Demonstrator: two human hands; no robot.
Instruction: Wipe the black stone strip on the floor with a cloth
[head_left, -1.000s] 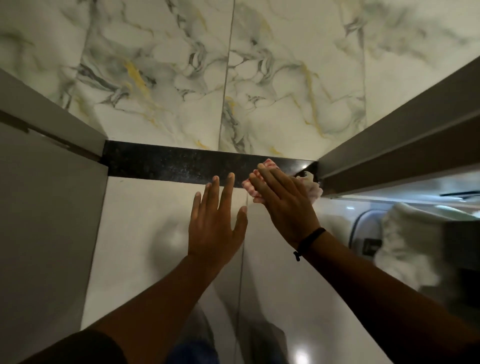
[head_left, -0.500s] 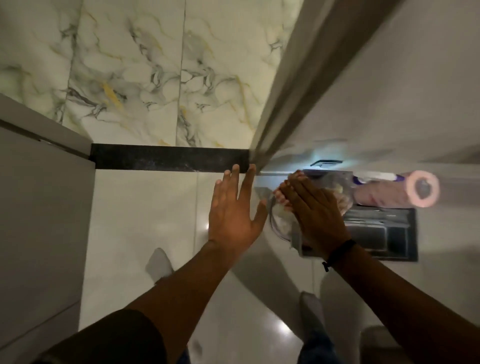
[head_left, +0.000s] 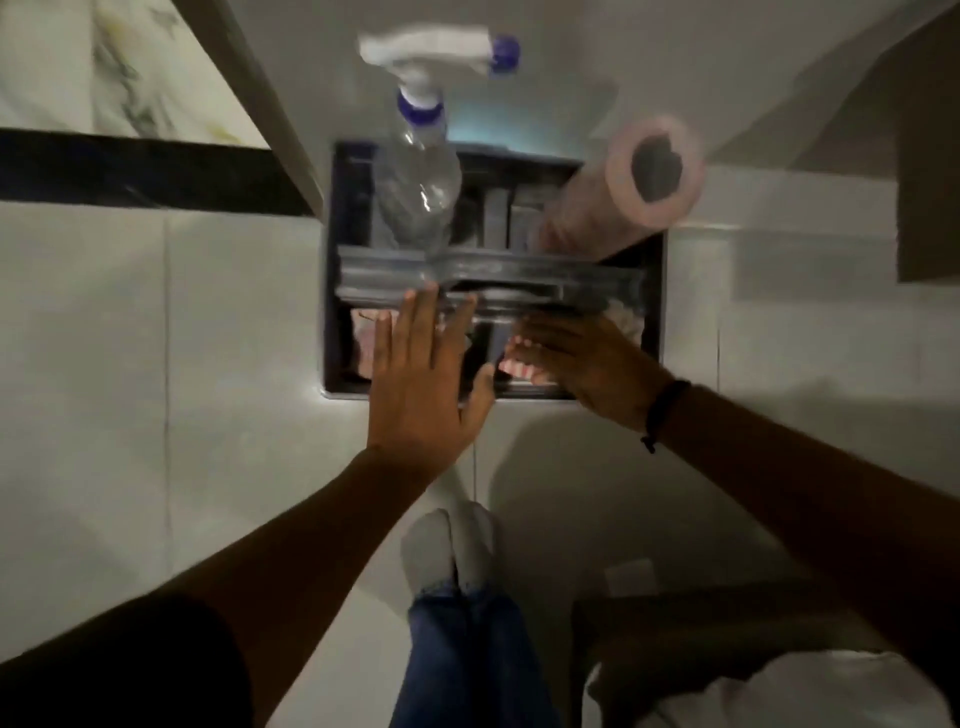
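The black stone strip (head_left: 130, 171) runs across the floor at the upper left and ends at a door frame (head_left: 270, 114). My right hand (head_left: 587, 364) reaches into the front compartment of a dark caddy (head_left: 655, 312), with a pink and white cloth (head_left: 517, 366) gripped under its fingers. My left hand (head_left: 426, 384) is flat and spread, holding nothing, over the caddy's front left part. Both hands are well right of the strip. The frame is blurred.
A clear spray bottle (head_left: 421, 182) with a blue and white head and a pink paper roll (head_left: 623, 197) stand in the caddy's back half. My socked foot (head_left: 447, 545) and jeans leg are below on pale floor tiles. A white fabric (head_left: 779, 696) lies at the bottom right.
The view has swung right from the strip to the caddy. My right hand carried the cloth off the strip's right end into the caddy; my left hand followed, still spread.
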